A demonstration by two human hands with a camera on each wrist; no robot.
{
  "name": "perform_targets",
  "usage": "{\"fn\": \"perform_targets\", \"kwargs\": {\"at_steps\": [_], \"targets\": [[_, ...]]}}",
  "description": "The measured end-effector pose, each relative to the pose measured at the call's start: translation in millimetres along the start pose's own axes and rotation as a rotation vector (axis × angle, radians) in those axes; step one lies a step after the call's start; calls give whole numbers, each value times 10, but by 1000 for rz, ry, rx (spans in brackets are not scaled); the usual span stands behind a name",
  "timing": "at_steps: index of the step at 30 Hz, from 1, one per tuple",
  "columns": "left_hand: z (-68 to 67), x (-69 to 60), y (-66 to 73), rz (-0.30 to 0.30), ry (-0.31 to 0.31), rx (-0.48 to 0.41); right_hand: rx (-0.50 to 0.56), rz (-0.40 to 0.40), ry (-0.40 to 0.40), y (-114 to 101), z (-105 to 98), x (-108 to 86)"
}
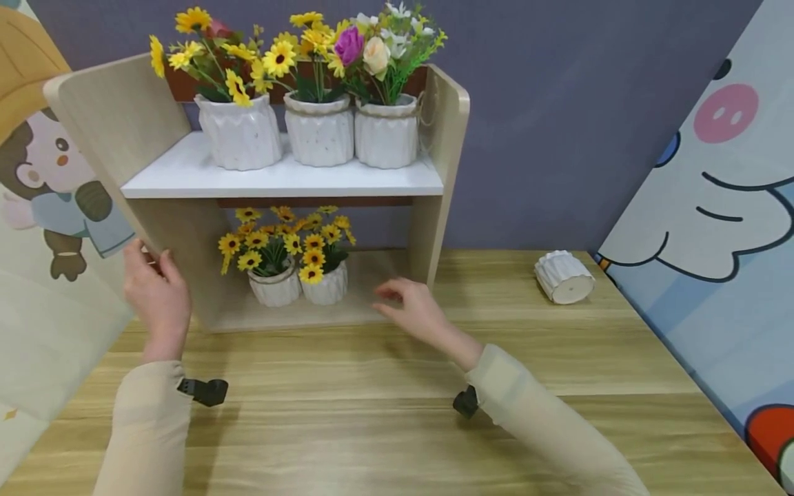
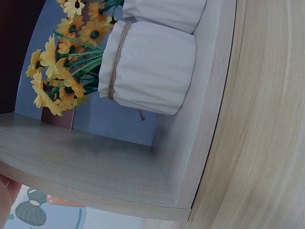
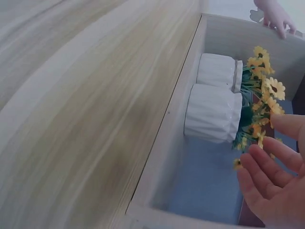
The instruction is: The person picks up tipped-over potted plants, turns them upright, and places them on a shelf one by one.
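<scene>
A small two-tier wooden shelf [image 1: 282, 191] stands on the table. At the outer left side panel, my left hand [image 1: 158, 293] touches the front edge with its fingers, holding nothing. My right hand [image 1: 414, 310] hovers before the lower right compartment, fingers loosely bent and nothing between them. On the lower tier stand two white pots of yellow daisies, a left pot [image 1: 275, 288] with twine round its rim and a right pot [image 1: 327, 284]. In the right wrist view, my right hand [image 3: 274, 186] partly covers the blossoms beside the nearer pot [image 3: 212, 113].
The upper tier carries three white flower pots: a left one [image 1: 240, 134], a middle one [image 1: 320, 132] and a right one [image 1: 387, 134]. Another white pot [image 1: 563, 277] lies on its side at the table's right. A purple wall [image 1: 546, 138] rises behind.
</scene>
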State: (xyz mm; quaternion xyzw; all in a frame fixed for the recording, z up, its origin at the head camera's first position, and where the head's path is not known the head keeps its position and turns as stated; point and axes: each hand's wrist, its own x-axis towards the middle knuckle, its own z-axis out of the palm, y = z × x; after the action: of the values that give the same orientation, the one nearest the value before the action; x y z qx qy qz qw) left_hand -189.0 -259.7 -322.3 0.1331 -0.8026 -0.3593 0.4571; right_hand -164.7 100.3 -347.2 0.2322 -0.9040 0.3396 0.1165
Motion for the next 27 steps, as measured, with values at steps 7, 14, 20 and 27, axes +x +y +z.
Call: {"fn": "perform_targets", "kwargs": {"at_steps": [7, 14, 20, 27], "targets": [[-6, -4, -16, -31, -38, 12, -16, 44, -25, 105, -214, -142], [-11, -12, -2, -5, -24, 5, -121, 112, -52, 306, -465, -270], [-16, -6, 20, -24, -26, 2, -194, 182, -103, 601, -712, -358], [-17, 0, 33, -43, -39, 11, -339, 220, 18, 999, -986, -426]]}}
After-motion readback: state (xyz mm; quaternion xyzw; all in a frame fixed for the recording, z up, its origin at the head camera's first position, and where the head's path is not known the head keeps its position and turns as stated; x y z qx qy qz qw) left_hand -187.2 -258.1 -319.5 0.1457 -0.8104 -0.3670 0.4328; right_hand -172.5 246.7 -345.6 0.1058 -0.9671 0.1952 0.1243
